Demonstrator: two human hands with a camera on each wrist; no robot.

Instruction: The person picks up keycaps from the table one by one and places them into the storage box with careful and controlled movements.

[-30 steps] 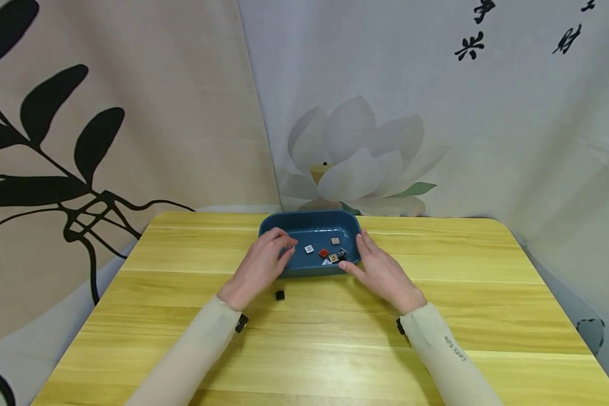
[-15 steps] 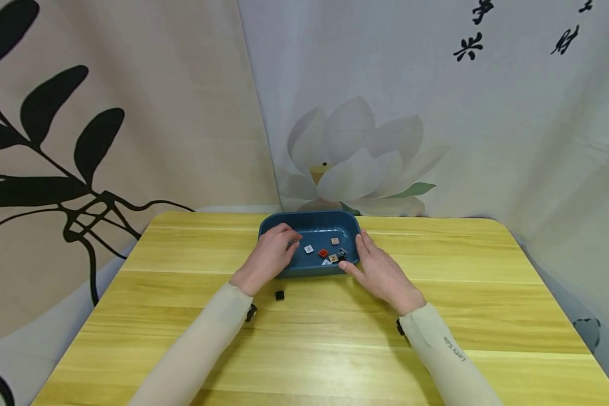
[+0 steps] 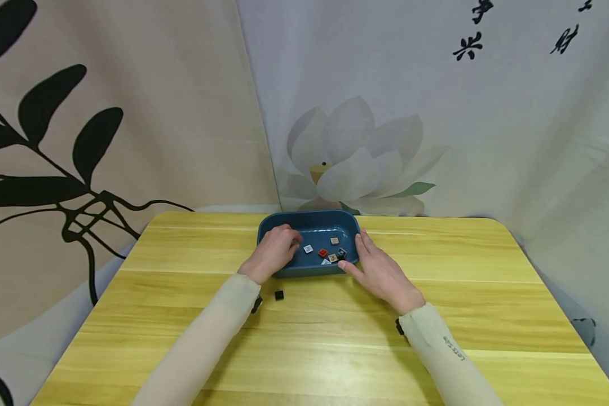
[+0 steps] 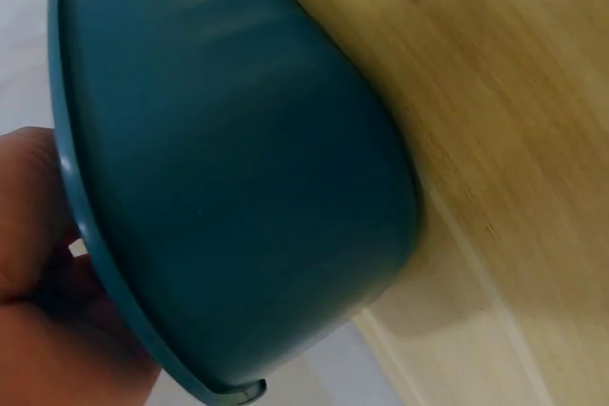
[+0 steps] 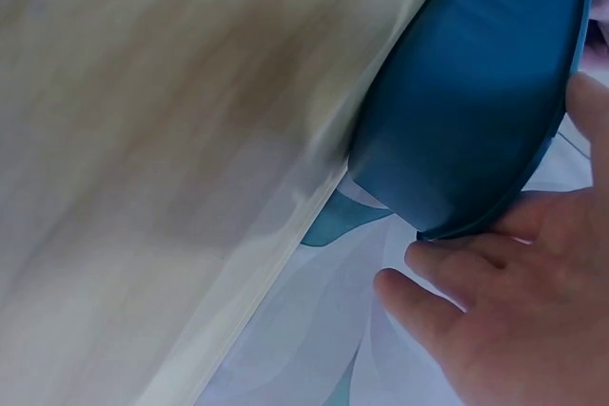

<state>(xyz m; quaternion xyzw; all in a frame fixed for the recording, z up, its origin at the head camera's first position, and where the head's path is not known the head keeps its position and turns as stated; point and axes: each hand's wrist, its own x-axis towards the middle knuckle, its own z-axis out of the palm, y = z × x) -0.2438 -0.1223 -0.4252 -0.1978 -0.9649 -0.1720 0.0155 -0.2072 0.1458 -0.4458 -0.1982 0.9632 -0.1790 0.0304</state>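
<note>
A blue rectangular tray (image 3: 304, 272) stands at the far side of the table. Inside it lie several small square pieces: a white one (image 3: 308, 248), a red one (image 3: 322, 253) and others in beige, grey and black. My left hand (image 3: 274, 251) reaches over the tray's left end with fingers curled together. A bit of a small pale piece (image 4: 76, 248) shows between thumb and fingers in the left wrist view; most of it is hidden. My right hand (image 3: 383, 276) rests against the tray's right end, fingers extended along the outside, thumb at the front rim.
A small black cube-like piece (image 3: 279, 295) lies on the wooden table (image 3: 335, 349), in front of the tray and close to the left wrist. Behind the table's far edge hangs a printed cloth (image 3: 208, 113).
My left hand has shifted slightly right and farther over the tray, its wrist turning so the fingertips face down more. The right hand and the tray stay practically where they were.
</note>
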